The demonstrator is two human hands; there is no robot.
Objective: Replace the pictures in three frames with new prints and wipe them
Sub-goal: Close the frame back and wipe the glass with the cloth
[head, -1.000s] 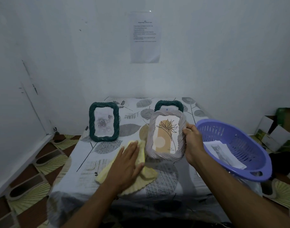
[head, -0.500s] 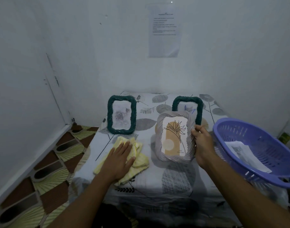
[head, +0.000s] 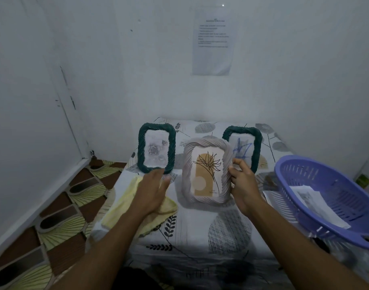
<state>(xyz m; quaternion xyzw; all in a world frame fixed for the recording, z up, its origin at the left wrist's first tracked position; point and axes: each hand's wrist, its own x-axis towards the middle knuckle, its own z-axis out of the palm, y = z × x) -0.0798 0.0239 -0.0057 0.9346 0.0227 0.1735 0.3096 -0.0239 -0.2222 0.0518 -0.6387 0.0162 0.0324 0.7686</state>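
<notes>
Pinches the pale rope-twist frame (head: 206, 172) at its right edge, right hand (head: 243, 185) fingers curled on it, upright mid-table. Holds left hand (head: 152, 191), fingers straight and apart, over soft yellow cloth (head: 125, 201). Farther back: left green frame (head: 156, 150), right green frame (head: 255, 141). Right: perforated lilac plastic basket (head: 325, 197).

Leaf-print table (head: 200, 231) filling lower centre, left green frame (head: 156, 150) and right green frame (head: 257, 147) standing at its back, pale frame (head: 206, 172) standing mid-frame, yellow cloth (head: 120, 204) lying lower left, purple basket (head: 350, 201) tilting at right.

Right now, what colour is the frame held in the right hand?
The frame is pale pinkish-grey, rope-textured; head view.
</notes>
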